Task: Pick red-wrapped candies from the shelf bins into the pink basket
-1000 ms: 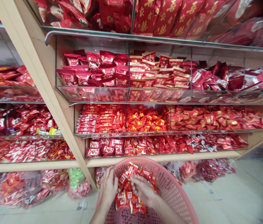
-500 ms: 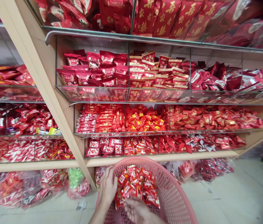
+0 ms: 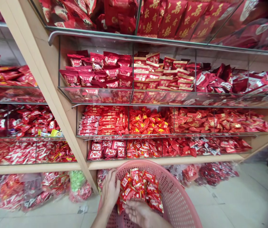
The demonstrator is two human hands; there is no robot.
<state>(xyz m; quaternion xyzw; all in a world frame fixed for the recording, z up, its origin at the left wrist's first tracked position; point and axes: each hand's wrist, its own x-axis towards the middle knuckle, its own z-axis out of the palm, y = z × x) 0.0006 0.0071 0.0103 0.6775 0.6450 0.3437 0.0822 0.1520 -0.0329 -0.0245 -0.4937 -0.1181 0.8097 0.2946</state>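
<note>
The left hand (image 3: pixel 110 190) lies at the left inner rim of a pink basket (image 3: pixel 174 186), fingers together and gently curved, pressed flat against the side of a heap of packets (image 3: pixel 138 186). The right hand (image 3: pixel 137 212) sits palm up beneath the heap, fingers loosely spread and cupped. Its fingertips are hidden under the packets, and both forearms are cut off by the bottom edge.

The packets are small, glossy and red with white labels whose print is too small to read. They are piled inside the basket's near left part. The basket's perforated wall is bare on the right, and its near side runs out of view.

Just beyond the basket's far rim stands a wooden shelf (image 3: pixel 167 160) of glass-fronted compartments (image 3: pixel 105 95) full of red packets. Clear bags (image 3: pixel 29 190) lie beneath it. Pale tiled floor (image 3: pixel 243 199) lies open to the right.
</note>
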